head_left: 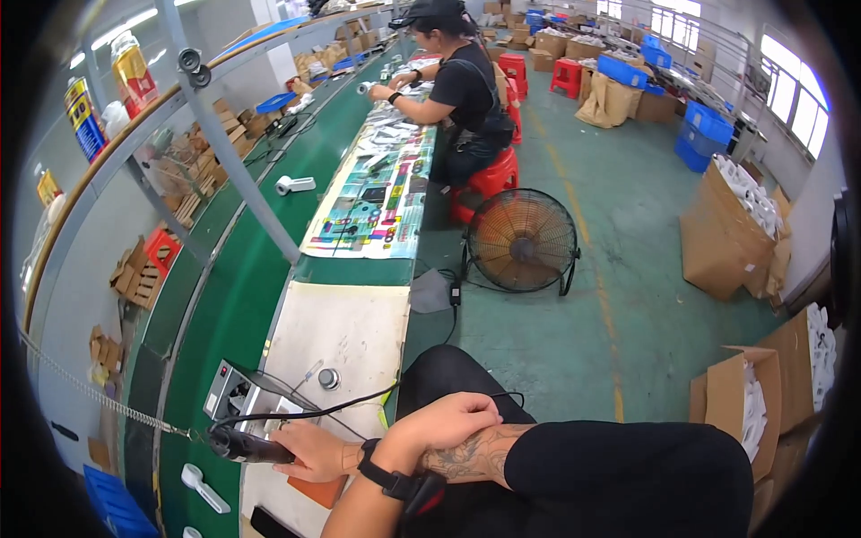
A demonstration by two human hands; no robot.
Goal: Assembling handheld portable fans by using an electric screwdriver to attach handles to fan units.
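Observation:
My forearms cross over my lap. My right hand (312, 450) reaches left over the pale work mat, closed around the end of a black electric screwdriver (247, 446) on a cord and a coiled spring. My left hand (456, 420) rests across my tattooed right forearm (475, 459), its fingers bent together with nothing visible in them; its palm is hidden. Beyond the right hand is a small metal box (235, 390) with cables. A round grey part (329, 378) sits on the mat. A white handled part (204, 489) lies on the green belt, left of the screwdriver.
Ahead, a co-worker (457, 85) on a red stool handles white parts at the same line. A black floor fan (523, 240) stands in the aisle. Cartons of white parts (731, 229) line the right side. A metal post (229, 134) rises at the left.

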